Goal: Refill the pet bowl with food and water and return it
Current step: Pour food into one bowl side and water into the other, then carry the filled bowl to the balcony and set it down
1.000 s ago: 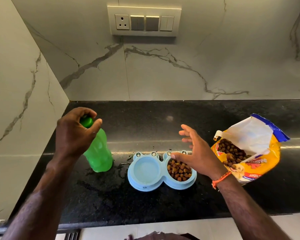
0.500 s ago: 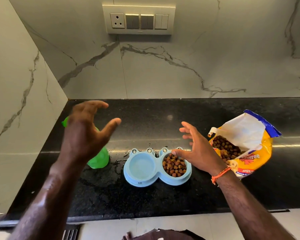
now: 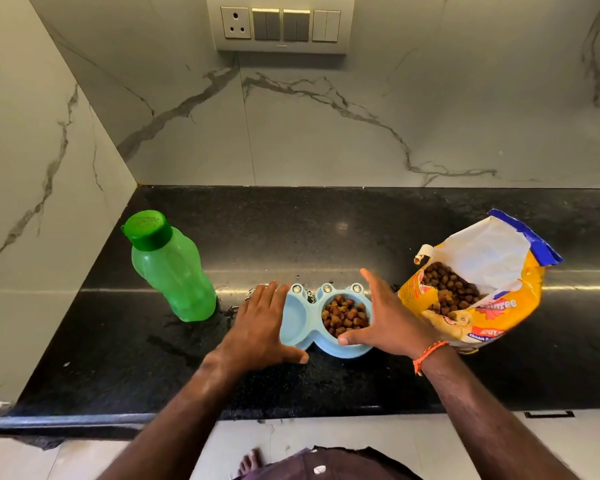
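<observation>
Left hand off bottle, now flanking bowl with right hand, both open, ungripped; tilting risks spilling water, kibble

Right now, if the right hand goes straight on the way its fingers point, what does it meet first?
Probably nothing before the wall: the right hand points away across the black counter from the blue pet bowl, and the strip ahead looks free up to the marble wall. Depth is unclear.

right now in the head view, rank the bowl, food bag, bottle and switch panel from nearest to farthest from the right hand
From the right hand:
1. Bowl: at its fingers, just to its left.
2. Food bag: just to its right on the counter.
3. Bottle: far left, past the left hand.
4. Switch panel: up on the wall.
</observation>
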